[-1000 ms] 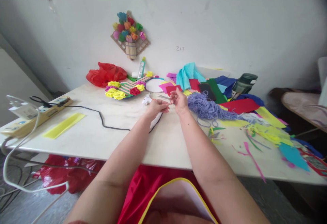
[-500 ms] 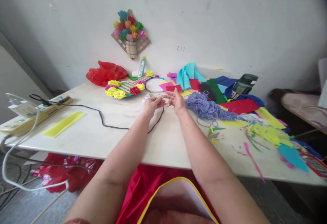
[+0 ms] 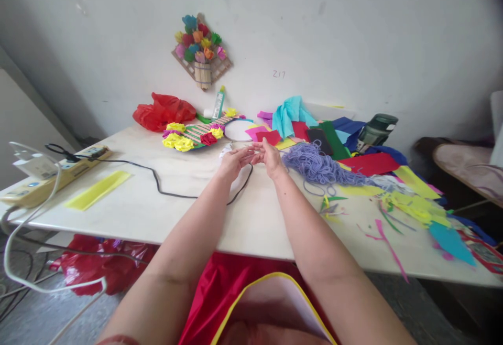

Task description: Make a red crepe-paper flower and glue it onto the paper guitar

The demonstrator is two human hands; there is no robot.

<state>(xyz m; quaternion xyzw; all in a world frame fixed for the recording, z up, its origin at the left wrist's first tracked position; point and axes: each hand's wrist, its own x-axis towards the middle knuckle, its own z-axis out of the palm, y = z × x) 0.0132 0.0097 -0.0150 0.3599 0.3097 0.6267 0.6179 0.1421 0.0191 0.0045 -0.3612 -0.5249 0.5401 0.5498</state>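
My left hand [image 3: 237, 159] and my right hand [image 3: 269, 157] meet over the middle of the table, fingertips overlapping. Both have their fingers stretched out, and I see nothing held in either. Behind and partly under my left hand is a white object [image 3: 225, 149], mostly hidden, so I cannot tell its kind. A black cord [image 3: 167, 194] runs across the table and curves beneath my hands. Close to my right hand lies a tangled heap of purple yarn [image 3: 314, 161]. Just beyond my fingers are red paper [image 3: 269, 137] and a round white hoop [image 3: 238, 130].
A craft piece with paper flowers [image 3: 192, 136], a red plastic bag [image 3: 164, 111] and a glue tube [image 3: 219, 103] stand at the back. On the left are a power strip [image 3: 58, 181] and a yellow strip [image 3: 98, 190]. A dark green bottle [image 3: 376, 131] and coloured scraps [image 3: 416, 206] lie right.
My hands have drawn closer, and their fingers now overlap more. The right hand's fingers, spread upward before, have lowered toward the left hand. Things on the table have not moved.
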